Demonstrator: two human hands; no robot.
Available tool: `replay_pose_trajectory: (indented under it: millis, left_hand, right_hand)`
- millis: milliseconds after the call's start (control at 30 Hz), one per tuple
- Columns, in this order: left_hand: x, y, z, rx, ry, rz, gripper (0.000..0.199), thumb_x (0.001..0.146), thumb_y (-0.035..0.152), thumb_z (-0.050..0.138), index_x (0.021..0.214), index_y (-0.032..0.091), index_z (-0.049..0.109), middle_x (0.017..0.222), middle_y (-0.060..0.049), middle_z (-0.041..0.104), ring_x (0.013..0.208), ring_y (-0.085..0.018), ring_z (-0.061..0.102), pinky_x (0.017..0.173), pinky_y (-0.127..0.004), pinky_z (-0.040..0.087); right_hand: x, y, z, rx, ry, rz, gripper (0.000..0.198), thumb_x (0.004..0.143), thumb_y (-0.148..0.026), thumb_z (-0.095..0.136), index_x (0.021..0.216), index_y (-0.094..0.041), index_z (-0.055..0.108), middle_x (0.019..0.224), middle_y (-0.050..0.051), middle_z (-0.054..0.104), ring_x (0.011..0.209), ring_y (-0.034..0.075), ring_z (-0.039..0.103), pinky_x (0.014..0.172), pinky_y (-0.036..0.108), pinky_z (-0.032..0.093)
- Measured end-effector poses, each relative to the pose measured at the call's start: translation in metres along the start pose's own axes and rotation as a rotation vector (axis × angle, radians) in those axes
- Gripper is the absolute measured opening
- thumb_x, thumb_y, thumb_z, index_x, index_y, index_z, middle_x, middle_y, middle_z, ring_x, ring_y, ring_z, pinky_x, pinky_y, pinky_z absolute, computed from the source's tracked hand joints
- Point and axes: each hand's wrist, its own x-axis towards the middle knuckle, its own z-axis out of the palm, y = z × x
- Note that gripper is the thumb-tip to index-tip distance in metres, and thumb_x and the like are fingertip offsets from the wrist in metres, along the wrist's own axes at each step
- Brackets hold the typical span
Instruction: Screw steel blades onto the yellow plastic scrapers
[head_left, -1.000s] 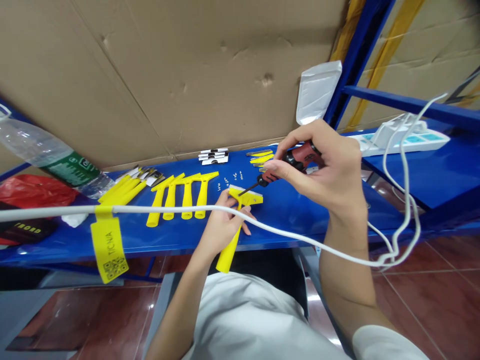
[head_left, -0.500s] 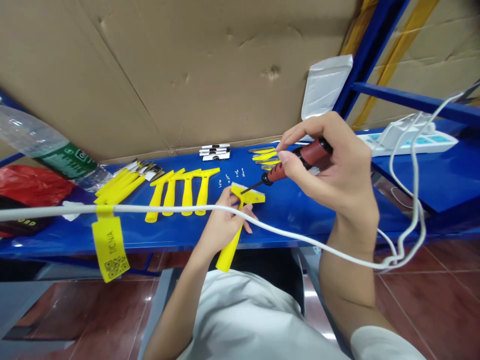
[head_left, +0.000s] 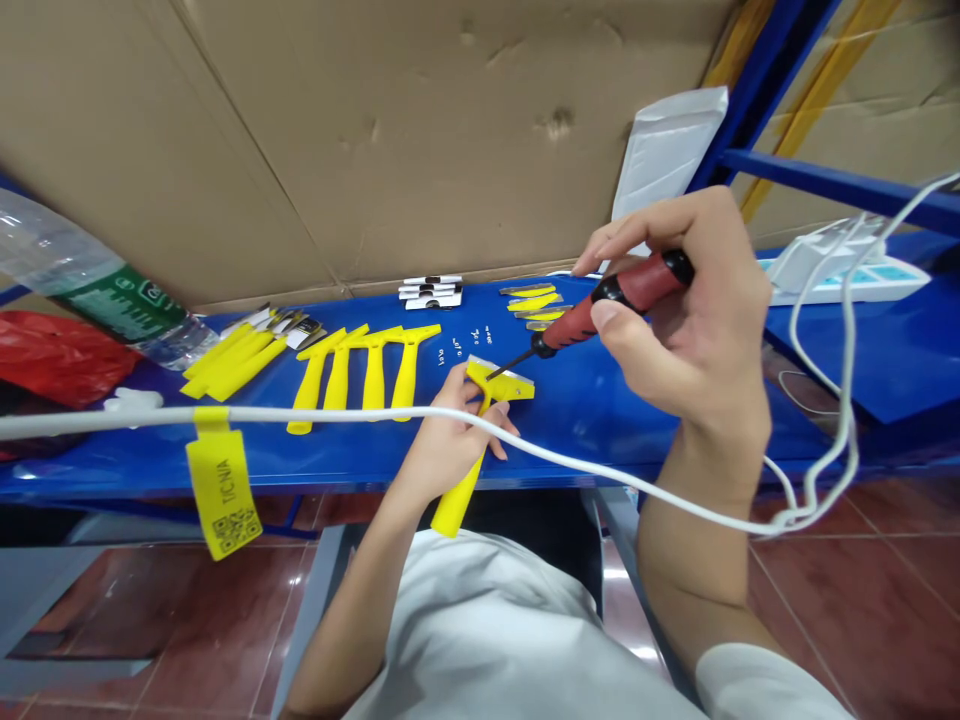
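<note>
My left hand is closed around the neck of a yellow scraper, whose wide head points away from me and whose handle slants down toward my lap. A red and black screwdriver is gripped in my right hand, its thin shaft slanting down to the left. The screwdriver's tip meets the scraper head, near its left part; the screw itself is too small to make out. Left of my hands, several yellow scraper handles lie in a row. Farther left is a pile of yellow scrapers with blades.
Small black and white packs and yellow pieces lie at the back of the blue table. A plastic bottle and red bag are at left, a power strip at right. A white cable crosses the view.
My right hand and the screwdriver have shifted slightly to the right in view. The camera view has moved a little; the scraper stays in my left hand with the screwdriver tip against it.
</note>
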Motion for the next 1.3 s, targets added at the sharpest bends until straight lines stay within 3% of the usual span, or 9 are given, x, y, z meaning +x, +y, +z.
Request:
replay_pose_trajectory:
  millis: [167,333,533,733,900,1133,1300]
  left_hand:
    - [0.0,0.002,0.001,0.01,-0.018,0.028,0.047,0.1,0.043,0.081,0.13,0.023,0.052,0.108,-0.006,0.072,0.082,-0.022,0.082,0.055,-0.028,0.067]
    - [0.0,-0.002,-0.001,0.023,-0.022,0.027,0.048,0.102,0.043,0.08,0.134,0.025,0.049,0.106,-0.003,0.072,0.081,-0.022,0.082,0.055,-0.028,0.067]
    - [-0.001,0.0,-0.001,0.023,-0.038,0.043,0.043,0.103,0.038,0.078,0.132,0.023,0.051,0.106,-0.003,0.07,0.082,-0.02,0.081,0.055,-0.026,0.067]
    - [-0.001,0.002,-0.001,0.041,-0.033,0.028,0.042,0.104,0.037,0.077,0.132,0.022,0.05,0.102,-0.002,0.071,0.072,-0.017,0.079,0.055,-0.028,0.067]
    - [-0.001,0.002,0.001,0.009,-0.025,0.044,0.045,0.103,0.04,0.079,0.131,0.023,0.05,0.107,-0.004,0.072,0.08,-0.02,0.081,0.055,-0.027,0.068]
    - [-0.001,0.002,0.002,-0.015,-0.024,0.039,0.044,0.102,0.041,0.081,0.128,0.022,0.051,0.107,-0.005,0.072,0.084,-0.022,0.083,0.053,-0.025,0.067]
    - [-0.001,0.002,0.002,-0.019,-0.012,0.037,0.045,0.101,0.041,0.082,0.128,0.022,0.052,0.104,-0.004,0.072,0.081,-0.021,0.082,0.053,-0.025,0.067]
  right_hand:
    - [-0.003,0.002,-0.002,-0.135,0.032,0.088,0.018,0.102,-0.041,0.073,0.108,-0.025,0.066,0.109,0.007,0.069,0.099,0.022,0.074,0.077,0.036,0.061]
    - [-0.003,0.01,0.0,-0.041,0.016,-0.017,0.032,0.099,-0.053,0.073,0.116,-0.027,0.065,0.115,0.005,0.067,0.098,0.023,0.072,0.084,0.04,0.063]
    - [0.0,0.012,0.001,-0.101,0.032,-0.041,0.026,0.099,-0.045,0.075,0.114,-0.026,0.066,0.107,0.003,0.067,0.081,0.015,0.064,0.072,0.032,0.059]
    - [0.0,0.012,0.0,-0.117,0.03,-0.042,0.025,0.097,-0.04,0.079,0.112,-0.026,0.065,0.106,0.003,0.067,0.08,0.015,0.064,0.074,0.033,0.058]
    - [0.0,0.01,0.0,-0.081,0.01,-0.073,0.026,0.096,-0.041,0.075,0.115,-0.026,0.066,0.107,0.004,0.067,0.081,0.017,0.068,0.069,0.033,0.057]
    - [-0.002,0.012,0.0,-0.094,0.034,-0.048,0.025,0.095,-0.04,0.081,0.109,-0.025,0.067,0.106,0.004,0.069,0.092,0.02,0.073,0.073,0.032,0.059]
    - [-0.001,0.006,-0.001,-0.1,0.014,-0.041,0.024,0.092,-0.03,0.081,0.111,-0.027,0.067,0.103,0.001,0.07,0.076,0.015,0.066,0.064,0.031,0.055]
